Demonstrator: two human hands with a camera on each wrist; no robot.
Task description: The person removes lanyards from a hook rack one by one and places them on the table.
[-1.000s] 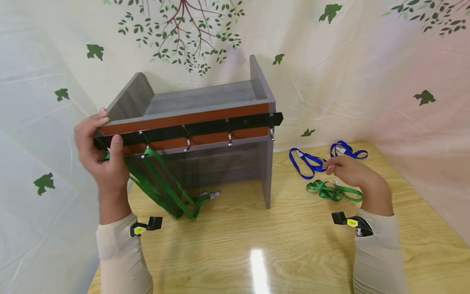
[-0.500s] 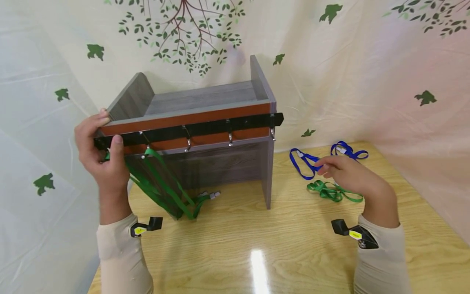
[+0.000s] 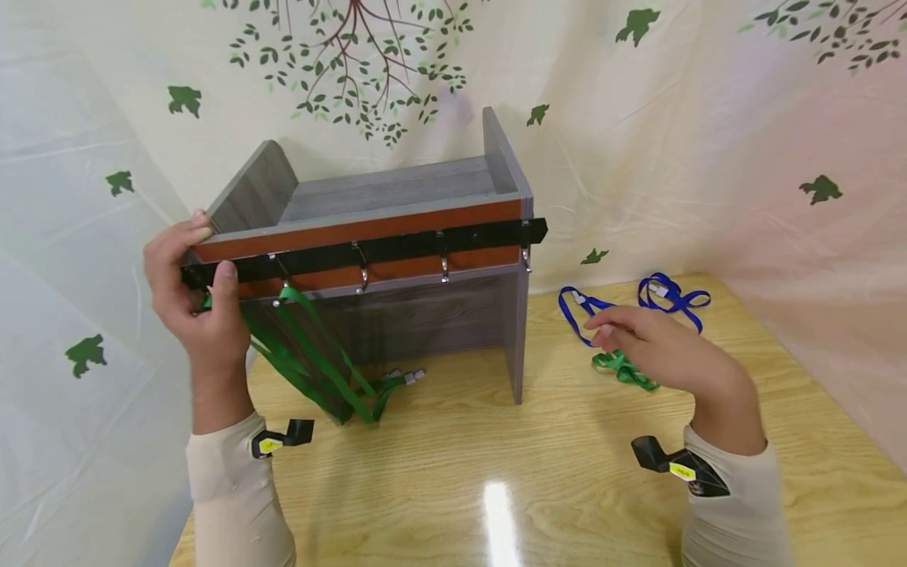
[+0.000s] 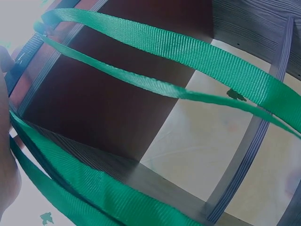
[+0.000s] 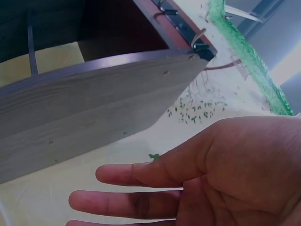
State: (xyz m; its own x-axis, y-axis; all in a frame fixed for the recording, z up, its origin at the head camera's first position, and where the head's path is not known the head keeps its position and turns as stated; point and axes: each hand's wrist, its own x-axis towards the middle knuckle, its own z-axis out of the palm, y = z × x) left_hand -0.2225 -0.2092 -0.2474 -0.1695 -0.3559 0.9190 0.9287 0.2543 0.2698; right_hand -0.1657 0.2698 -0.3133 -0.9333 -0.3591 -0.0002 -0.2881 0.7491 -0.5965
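Observation:
My left hand [image 3: 187, 283] grips the left end of the grey wooden shelf [image 3: 397, 185], its thumb over the black hook rail [image 3: 404, 248]. Green lanyards [image 3: 312, 346] hang from the hooks at that end, and their clips reach the table; in the left wrist view a green strap [image 4: 141, 37] crosses close up. To the right of the shelf, my right hand [image 3: 659, 346] is held above the table with its fingers loosely extended and nothing in them. It partly hides a blue lanyard [image 3: 569, 311] and a green lanyard [image 3: 623, 370].
A second blue lanyard [image 3: 662, 291] lies near the back right edge of the wooden table [image 3: 567, 472]. Several metal hooks [image 3: 444, 264] stick out along the rail without lanyards. A printed cloth backdrop [image 3: 602, 157] rises behind the table.
My right hand has moved left and slightly nearer, now covering more of the green lanyard and uncovering the back blue one. My left hand and the shelf stay put.

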